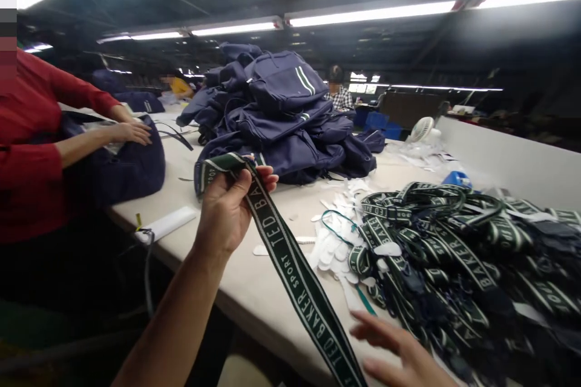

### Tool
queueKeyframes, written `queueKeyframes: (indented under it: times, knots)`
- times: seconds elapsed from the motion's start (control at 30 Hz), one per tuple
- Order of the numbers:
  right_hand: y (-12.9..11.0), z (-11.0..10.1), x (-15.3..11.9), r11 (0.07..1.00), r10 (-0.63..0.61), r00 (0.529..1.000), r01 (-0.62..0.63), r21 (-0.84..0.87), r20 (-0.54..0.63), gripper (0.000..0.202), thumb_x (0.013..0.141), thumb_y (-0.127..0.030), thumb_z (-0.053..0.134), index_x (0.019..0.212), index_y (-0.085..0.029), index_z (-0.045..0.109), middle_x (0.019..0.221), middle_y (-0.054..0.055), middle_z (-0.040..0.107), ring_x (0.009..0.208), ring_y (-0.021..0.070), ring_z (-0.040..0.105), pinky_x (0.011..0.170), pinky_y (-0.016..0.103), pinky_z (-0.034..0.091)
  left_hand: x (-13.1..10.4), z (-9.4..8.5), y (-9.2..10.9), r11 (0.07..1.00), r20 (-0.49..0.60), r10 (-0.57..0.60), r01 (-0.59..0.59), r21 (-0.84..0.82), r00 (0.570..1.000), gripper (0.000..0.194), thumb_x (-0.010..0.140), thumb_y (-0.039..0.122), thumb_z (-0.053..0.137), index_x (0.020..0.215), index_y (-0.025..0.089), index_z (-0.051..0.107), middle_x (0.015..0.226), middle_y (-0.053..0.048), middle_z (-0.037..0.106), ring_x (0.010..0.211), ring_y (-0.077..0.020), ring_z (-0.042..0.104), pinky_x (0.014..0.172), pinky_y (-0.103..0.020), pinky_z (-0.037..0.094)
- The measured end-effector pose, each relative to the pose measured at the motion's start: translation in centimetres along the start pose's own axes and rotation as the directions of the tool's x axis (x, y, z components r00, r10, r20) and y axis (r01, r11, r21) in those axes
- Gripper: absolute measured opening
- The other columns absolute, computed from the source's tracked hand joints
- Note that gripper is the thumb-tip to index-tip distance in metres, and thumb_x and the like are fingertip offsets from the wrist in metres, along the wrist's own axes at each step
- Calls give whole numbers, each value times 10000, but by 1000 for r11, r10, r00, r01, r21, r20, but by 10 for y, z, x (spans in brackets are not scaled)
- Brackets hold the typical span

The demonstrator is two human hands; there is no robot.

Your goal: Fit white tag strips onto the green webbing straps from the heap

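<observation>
My left hand (226,211) pinches a dark green webbing strap (290,272) with white lettering between thumb and fingers. One part of the strap loops over behind the fingers, and a long length slants down to the bottom of the view. To the right of that length, my right hand (402,347) has its fingers stretched out and holds nothing; it is slightly blurred. Just beyond it lies a tangled heap of similar straps (440,248) with dark fittings. Small white pieces (333,248) are scattered on the table (272,314) beside the heap.
A tall pile of navy bags (281,127) stands in the middle of the table. At left, a co-worker in a red top (31,133) handles another navy bag (136,163). A white bar (172,224) lies near the table edge. A small fan (422,128) stands at the back right.
</observation>
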State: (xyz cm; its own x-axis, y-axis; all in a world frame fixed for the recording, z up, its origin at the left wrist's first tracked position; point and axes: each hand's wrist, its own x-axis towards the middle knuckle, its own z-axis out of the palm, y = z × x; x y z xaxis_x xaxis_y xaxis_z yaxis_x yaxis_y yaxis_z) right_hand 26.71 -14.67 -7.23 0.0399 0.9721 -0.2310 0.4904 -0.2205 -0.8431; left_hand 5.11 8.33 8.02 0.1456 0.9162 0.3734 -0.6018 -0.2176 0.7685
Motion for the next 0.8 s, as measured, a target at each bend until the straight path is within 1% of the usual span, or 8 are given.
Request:
queueKeyframes:
  times: [0.07,0.13,0.2,0.27,0.33,0.43,0.63,0.8]
  knots:
    - [-22,8,33,970,-125,988,140,197,-89,759,828,-514,644,1489,-254,375,1387,136,552,1299,301,504,1098,498,393,-5,13,-2,999,38,-53,53,10,998,159,845,167,664,1004,156,654,865,-81,745,757,-177,717,748,-270,593]
    - [-49,19,61,875,-272,949,312,371,-158,904,763,-480,747,1513,-243,300,1456,134,482,1338,277,455,1136,474,337,-9,21,-5,997,72,-79,78,25,994,162,851,158,648,1012,150,652,871,-90,741,764,-196,717,781,-326,594]
    - [-75,34,78,774,-357,930,347,529,-88,841,724,-453,798,1433,-217,413,1269,128,630,1171,253,592,1028,421,449,-12,24,-8,996,98,-72,66,60,993,180,846,173,657,1023,141,649,888,-105,735,780,-220,718,816,-382,587]
    - [-90,50,88,678,-396,918,266,685,36,622,771,-510,741,1248,-164,541,925,89,726,835,209,698,777,346,550,-11,21,-10,993,100,-29,17,121,995,231,825,201,693,1040,134,642,909,-117,730,794,-236,718,833,-397,577]
    - [-92,63,92,604,-389,913,152,782,123,518,826,-589,640,1074,-139,567,692,46,696,560,155,659,543,248,503,-8,14,-13,984,81,13,-27,176,997,273,804,218,723,1049,136,636,908,-112,730,801,-233,718,830,-375,574]
    - [-78,70,95,554,-357,912,34,832,201,518,843,-617,594,1011,-129,553,616,39,680,415,117,593,395,169,384,0,-1,-20,981,37,-23,16,192,999,216,831,192,683,1035,149,626,863,-87,735,794,-206,719,809,-330,576]
    - [-59,51,89,498,-379,894,-22,867,241,438,863,-493,649,1056,-105,580,625,42,687,412,99,583,398,161,408,14,-18,-41,948,-177,-297,312,64,938,139,941,128,484,890,89,607,806,-124,732,742,-172,724,736,-261,592]
    - [-69,25,67,566,-417,882,62,822,221,372,872,-444,659,1031,-124,555,666,35,688,413,74,558,395,148,380,12,-26,-51,892,-131,-438,448,58,889,192,943,141,474,925,51,642,796,-172,728,694,-196,719,632,-259,595]
